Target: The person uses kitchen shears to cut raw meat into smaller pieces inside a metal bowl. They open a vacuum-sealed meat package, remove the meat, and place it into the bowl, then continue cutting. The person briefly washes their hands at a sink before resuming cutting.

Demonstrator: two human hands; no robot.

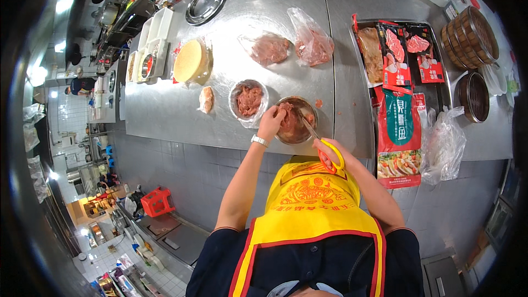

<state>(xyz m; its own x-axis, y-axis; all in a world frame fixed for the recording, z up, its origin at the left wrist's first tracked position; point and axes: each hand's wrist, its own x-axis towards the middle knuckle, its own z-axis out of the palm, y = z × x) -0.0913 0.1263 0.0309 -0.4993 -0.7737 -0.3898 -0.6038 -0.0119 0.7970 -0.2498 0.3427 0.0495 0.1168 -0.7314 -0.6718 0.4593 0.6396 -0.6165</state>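
Observation:
My left hand (pixel 272 122) pinches a piece of raw red meat (pixel 288 116) over a round metal bowl (pixel 298 139). In my right hand (pixel 330 150) are scissors (pixel 310 127) with yellow and orange handles, their blades reaching into the same bowl beside the meat. Close on the left stands a second round bowl (pixel 266 98), lined with clear plastic and holding a mound of raw meat (pixel 249 101). Two clear plastic bags of raw meat, one on the left (pixel 270 48) and one on the right (pixel 314 47), lie farther back on the steel table (pixel 231 132).
A metal tray (pixel 443 86) at right holds packaged meat (pixel 394 49); a red-green food pouch (pixel 399 132) overhangs the edge near a crumpled plastic bag (pixel 443 148). Bamboo steamers (pixel 470 39) stand beyond. At left are a wrapped yellow round stack (pixel 189 62), white containers (pixel 159 24) and a metal lid (pixel 206 4).

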